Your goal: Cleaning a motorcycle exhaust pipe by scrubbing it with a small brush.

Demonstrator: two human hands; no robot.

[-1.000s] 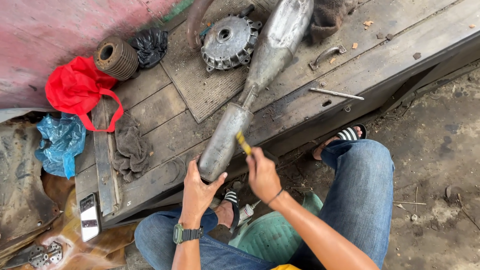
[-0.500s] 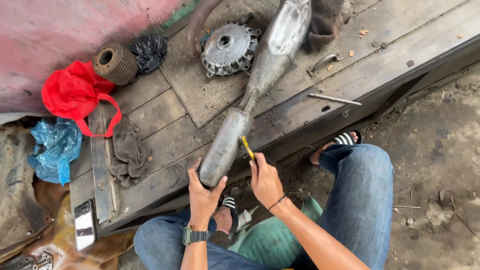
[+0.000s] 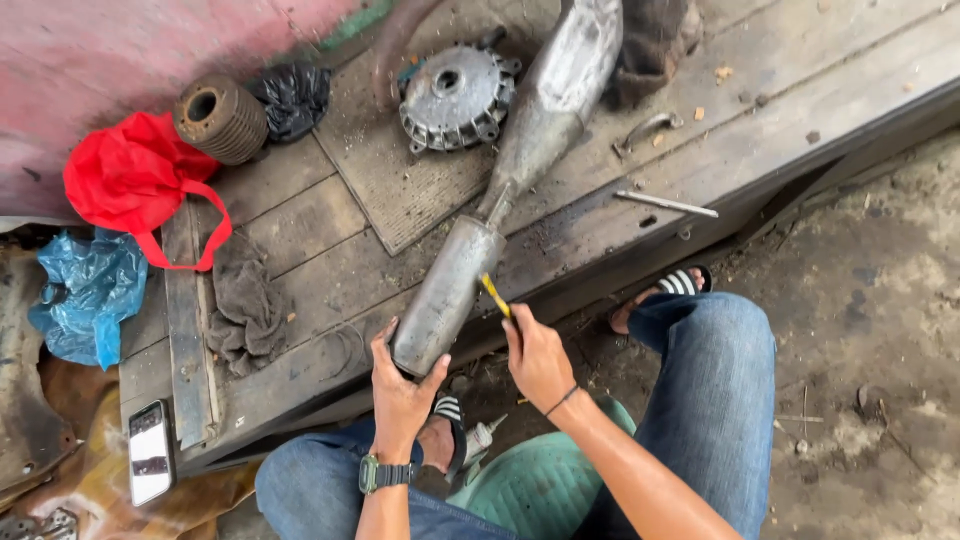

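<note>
Left hand [image 3: 400, 385] cupped round near end of grey metal exhaust pipe [image 3: 445, 295], lying on wooden bench [image 3: 760, 130] from 6 toward 12 o'clock. Right hand [image 3: 537, 355] clenched on yellow-handled tool [image 3: 495, 296] against pipe's side. Risk: tool skidding off rounded metal toward left thumb; pipe rolling off bench edge. Finned hub [image 3: 455, 95] close at 12, loose rod [image 3: 665, 204] at 2, rag [image 3: 245, 310] at 9.

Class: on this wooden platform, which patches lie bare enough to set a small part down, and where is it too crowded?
Bare planks lie between the grey rag and the exhaust pipe, and right of the metal rod. It is crowded around the red bag, finned cylinder and round hub.
</note>
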